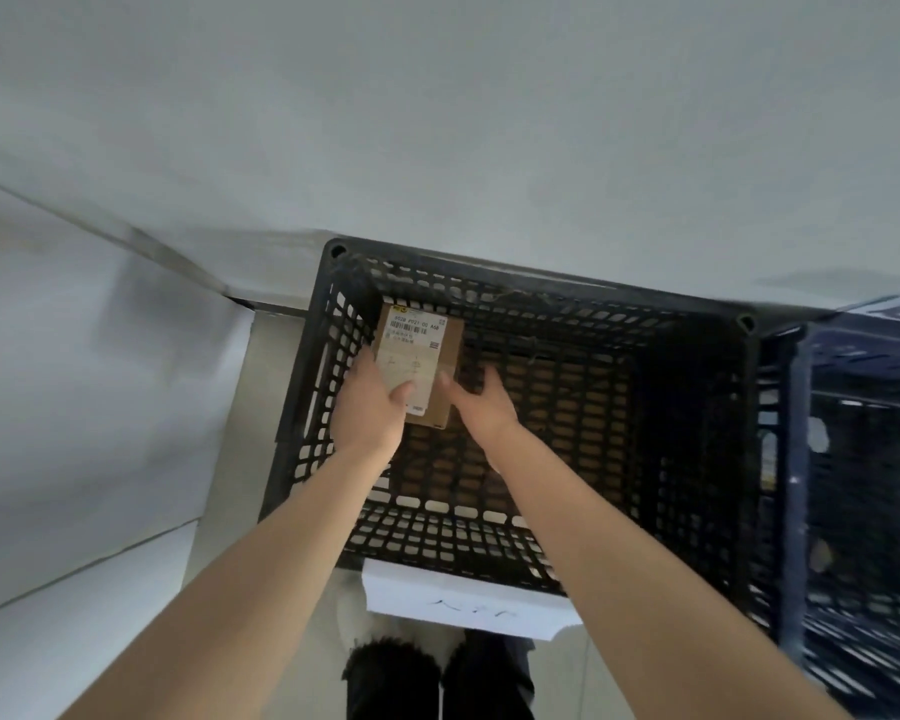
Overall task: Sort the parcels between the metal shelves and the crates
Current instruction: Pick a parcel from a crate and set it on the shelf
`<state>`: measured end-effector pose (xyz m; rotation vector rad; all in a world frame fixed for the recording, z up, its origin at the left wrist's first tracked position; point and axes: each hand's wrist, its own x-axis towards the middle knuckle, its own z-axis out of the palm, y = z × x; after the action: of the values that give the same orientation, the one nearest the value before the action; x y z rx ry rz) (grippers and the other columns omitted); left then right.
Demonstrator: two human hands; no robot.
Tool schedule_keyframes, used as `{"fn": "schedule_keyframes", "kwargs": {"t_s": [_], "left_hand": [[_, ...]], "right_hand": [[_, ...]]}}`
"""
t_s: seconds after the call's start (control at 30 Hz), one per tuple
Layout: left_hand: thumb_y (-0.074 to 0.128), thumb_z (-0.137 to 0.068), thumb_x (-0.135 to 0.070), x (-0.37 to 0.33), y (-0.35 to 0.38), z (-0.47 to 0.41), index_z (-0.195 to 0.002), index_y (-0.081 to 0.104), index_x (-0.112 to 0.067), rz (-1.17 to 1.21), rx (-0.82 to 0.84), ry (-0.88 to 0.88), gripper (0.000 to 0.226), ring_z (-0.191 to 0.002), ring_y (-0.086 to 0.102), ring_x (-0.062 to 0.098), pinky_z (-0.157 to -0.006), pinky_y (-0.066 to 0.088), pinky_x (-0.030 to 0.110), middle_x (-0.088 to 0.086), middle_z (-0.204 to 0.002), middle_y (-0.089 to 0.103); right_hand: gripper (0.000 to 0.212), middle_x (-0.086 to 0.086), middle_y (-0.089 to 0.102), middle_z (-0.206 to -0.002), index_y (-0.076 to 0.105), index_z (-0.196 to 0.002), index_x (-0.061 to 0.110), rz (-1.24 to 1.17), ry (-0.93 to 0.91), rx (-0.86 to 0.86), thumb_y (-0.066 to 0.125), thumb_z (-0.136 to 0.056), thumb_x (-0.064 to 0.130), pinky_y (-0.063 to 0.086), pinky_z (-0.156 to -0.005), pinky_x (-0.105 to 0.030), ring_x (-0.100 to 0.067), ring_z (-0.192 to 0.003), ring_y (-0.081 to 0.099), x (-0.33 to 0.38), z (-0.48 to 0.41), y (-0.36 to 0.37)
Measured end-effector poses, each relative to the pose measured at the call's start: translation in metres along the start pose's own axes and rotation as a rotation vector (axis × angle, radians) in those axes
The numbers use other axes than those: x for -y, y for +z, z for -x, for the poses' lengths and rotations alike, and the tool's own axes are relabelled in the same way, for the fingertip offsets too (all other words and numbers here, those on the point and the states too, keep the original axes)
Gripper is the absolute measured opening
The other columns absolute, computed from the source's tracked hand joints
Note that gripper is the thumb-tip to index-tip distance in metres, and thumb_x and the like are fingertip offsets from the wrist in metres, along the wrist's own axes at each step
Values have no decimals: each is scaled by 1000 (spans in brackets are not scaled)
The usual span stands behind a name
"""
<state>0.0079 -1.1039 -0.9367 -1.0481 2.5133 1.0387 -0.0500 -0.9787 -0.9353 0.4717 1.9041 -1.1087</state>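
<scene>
Left hand [370, 407] is gripping the parcel [419, 350], thumb pressing on its label, fingers hidden beneath. Right hand [481, 405] is touching the parcel's 3 o'clock edge, fingers loose, not wrapping. Parcel is being held inside the black crate [541, 285], toward its 10 o'clock corner. Blue crate [863, 459] is standing at 3 o'clock.

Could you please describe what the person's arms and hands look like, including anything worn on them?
Both arms are bare up to the frame's edge: no sleeves show on the left forearm or the right forearm. The left hand and right hand wear no gloves, and no watch, bracelet or ring is visible.
</scene>
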Motion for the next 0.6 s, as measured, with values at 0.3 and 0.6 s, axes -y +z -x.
{"fn": "schedule_keyframes", "kwargs": {"t_s": [0.3,0.6], "left_hand": [[21,-99,-61,-65,-41,75,-156,-13,-14,-735,127,391,82,-151,-10,30,-118,-10,47,12,-164,-11],[18,-98,-63,-130,-66,137,-150,-26,-13,-878,77,635,85,-142,-32,30,-116,-18,51,11,-154,-36]], "right_hand": [[83,-7,-6,-168,-4,-160,21,608,-112,-46,39,-99,60,2,-121,-55,-34,-153,-6,7,84,-93],[84,-7,-18,-166,-13,-158,21,810,-91,-222,23,-98,67,-10,-119,-57,-35,-151,-18,-26,186,-155]]}}
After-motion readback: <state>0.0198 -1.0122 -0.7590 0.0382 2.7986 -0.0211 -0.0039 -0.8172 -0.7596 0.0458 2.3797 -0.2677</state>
